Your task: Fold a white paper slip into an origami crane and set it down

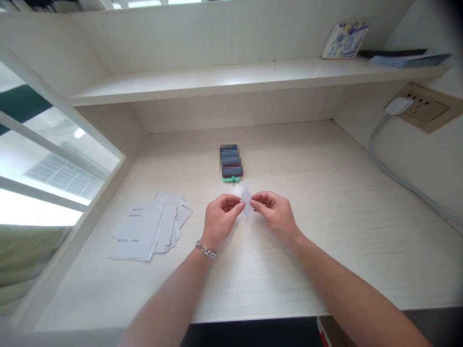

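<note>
1 small white paper slip (246, 208) is at centre, in the grip of both hands, seemingly just above the desk (336, 193). It looks diamond-shaped; long axis runs approx. near–far, far tip toward the dark device. L hand (223, 212) pinches its left edge, thumb vs. fingers; R hand (277, 212) pinches the right edge the same way. So the slip lies directly between the 2 grips, neither hand clearly nearer. Whether it's folded: can't tell.

Just beyond, far side: 1 dark device (231, 161), blurred out, w/ a green near edge; it looks apart from the slip. L of the hands, well apart from the slip: 1 loose pile of white papers (139, 231), some w/ printed lines; several overlap, exact no. unclear. L wrist has 1 chain bracelet (206, 249).

Farther out: 1 shelf (217, 79) along the far side, w/ 1 colourful packet (345, 42) at its right end plus flat items next to it. Right wall: 1 socket plate (430, 114), 1 white plug (399, 105) in it, 1 cable (394, 178) running down toward the near right.
</note>
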`<state>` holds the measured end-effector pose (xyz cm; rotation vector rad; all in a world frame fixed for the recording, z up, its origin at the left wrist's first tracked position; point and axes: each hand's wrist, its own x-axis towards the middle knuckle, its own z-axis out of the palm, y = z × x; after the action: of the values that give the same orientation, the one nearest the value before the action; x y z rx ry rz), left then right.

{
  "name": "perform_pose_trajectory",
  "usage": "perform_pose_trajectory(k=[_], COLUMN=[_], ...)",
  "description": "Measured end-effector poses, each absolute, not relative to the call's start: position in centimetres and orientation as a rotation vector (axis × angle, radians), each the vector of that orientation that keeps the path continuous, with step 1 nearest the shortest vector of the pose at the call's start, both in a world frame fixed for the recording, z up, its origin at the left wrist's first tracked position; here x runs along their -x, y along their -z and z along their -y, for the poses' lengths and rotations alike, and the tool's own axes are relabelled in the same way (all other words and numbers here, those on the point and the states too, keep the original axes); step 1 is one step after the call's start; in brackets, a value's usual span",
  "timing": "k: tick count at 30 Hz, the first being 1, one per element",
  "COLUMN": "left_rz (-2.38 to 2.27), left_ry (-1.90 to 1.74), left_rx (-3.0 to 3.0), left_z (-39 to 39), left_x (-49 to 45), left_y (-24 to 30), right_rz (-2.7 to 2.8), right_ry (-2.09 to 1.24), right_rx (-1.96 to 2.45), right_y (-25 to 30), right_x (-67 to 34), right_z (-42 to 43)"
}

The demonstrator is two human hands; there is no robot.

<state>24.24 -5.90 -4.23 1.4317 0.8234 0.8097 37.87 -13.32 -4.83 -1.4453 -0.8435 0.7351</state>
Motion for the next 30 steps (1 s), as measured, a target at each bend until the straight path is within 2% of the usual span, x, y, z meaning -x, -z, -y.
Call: perform_pose_trajectory(k=[8, 15, 30], left_rz=[-0.849, -0.875, -0.865], left_ry=[-0.797, -0.809, -0.795], left_rx=[-1.531, -1.616, -1.734], left_z=[5.9, 6.0, 6.8], left_x=[-24.1, -24.1, -24.2], left_y=[4.0, 3.7, 3.4], right_rz=[0.810, 0.943, 1.004], right_ry=[-0.803, -0.642, -0.571], right_rx=[1.418, 1.545, 1.568], right_y=[4.5, 4.1, 3.9], right_x=[-37.9, -37.8, -36.6], right_z=[13.4, 13.5, 13.9])
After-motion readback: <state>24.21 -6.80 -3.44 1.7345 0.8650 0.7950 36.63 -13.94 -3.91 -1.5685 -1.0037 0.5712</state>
